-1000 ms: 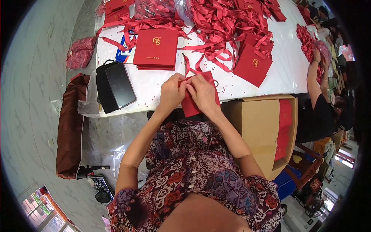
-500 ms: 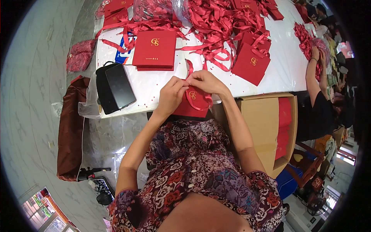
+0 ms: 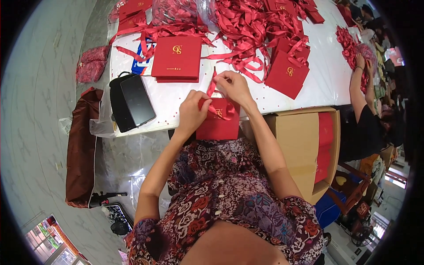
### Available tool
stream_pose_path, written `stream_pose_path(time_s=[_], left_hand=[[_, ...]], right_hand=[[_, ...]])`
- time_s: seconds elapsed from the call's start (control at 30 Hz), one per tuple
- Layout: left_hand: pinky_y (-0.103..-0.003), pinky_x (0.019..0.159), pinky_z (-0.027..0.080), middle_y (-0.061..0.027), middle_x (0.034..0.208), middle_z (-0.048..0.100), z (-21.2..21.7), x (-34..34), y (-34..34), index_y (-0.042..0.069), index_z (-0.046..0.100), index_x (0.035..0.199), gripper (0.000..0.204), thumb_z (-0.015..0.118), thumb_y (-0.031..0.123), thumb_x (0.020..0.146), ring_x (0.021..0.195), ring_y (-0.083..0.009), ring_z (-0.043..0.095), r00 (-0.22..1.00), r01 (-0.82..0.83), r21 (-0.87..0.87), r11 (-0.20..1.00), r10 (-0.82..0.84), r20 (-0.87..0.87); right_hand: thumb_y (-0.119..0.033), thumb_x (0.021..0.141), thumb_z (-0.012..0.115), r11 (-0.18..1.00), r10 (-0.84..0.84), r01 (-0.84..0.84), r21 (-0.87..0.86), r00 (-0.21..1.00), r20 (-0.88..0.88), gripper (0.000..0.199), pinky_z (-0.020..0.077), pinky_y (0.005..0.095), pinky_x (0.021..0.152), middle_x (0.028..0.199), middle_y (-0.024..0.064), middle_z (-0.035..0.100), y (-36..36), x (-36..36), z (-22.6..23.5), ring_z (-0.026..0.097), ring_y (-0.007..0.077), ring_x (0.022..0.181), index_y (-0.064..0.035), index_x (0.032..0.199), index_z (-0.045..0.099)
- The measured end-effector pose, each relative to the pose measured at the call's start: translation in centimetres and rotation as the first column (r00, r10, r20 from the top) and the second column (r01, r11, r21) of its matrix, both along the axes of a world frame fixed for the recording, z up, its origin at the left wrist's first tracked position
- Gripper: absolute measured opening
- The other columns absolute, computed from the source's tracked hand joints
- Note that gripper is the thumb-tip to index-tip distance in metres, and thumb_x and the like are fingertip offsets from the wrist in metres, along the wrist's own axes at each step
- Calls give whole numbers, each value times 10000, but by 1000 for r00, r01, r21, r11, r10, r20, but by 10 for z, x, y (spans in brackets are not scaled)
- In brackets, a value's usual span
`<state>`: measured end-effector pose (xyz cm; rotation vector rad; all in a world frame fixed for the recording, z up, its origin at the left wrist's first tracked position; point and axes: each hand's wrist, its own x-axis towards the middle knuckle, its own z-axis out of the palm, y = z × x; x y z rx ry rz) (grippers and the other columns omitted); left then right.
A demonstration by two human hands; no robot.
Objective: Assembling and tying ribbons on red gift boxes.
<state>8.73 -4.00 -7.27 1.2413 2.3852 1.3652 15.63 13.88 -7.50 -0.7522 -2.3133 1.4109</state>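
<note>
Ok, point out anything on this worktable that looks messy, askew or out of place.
The red ribbons lie in a loose tangle across the far side of the white table, some draped over the flat red bags. A black case overhangs the left edge. Both hands, left and right, hold ribbon at a small red bag.

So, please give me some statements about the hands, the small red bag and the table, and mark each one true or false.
1. Both hands, left hand and right hand, touch the small red bag. True.
2. The right hand pinches a red ribbon. True.
3. The cardboard box stands to the person's left. False: it is to the right.
4. The table is black. False: it is white.
5. A black case lies on the table's left end. True.
</note>
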Motion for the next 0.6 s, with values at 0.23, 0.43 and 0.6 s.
stream_pose_path(time_s=[0.23, 0.43, 0.6], left_hand=[[-346, 578, 449, -97, 768, 614, -4, -5, 2, 38, 655, 813, 136, 747, 138, 822, 620, -229, 593, 998, -55, 39, 998, 55, -2], [-392, 626, 486, -72, 617, 603, 4, -12, 19, 69, 671, 802, 211, 765, 258, 800, 659, -277, 643, 982, -162, -224, 961, 135, -132], [-396, 611, 487, -90, 683, 671, 4, -16, 25, 62, 678, 797, 169, 735, 221, 798, 651, -277, 673, 992, -127, -356, 926, 126, -26]], right_hand=[[-270, 775, 775, 960, 117, -173, 221, 962, 248, 260, 511, 388, 655, 771, 92, 676, -10, 11, 12, 666, 261, 722, -52, 881, 680], [-192, 809, 716, 919, 35, -119, 376, 974, 224, 193, 506, 448, 672, 791, 141, 666, -17, 15, 7, 654, 347, 766, -39, 862, 611], [-142, 833, 669, 950, 17, -63, 306, 989, 149, 163, 505, 449, 674, 800, 166, 660, -15, 23, 19, 656, 352, 771, -24, 887, 570]])
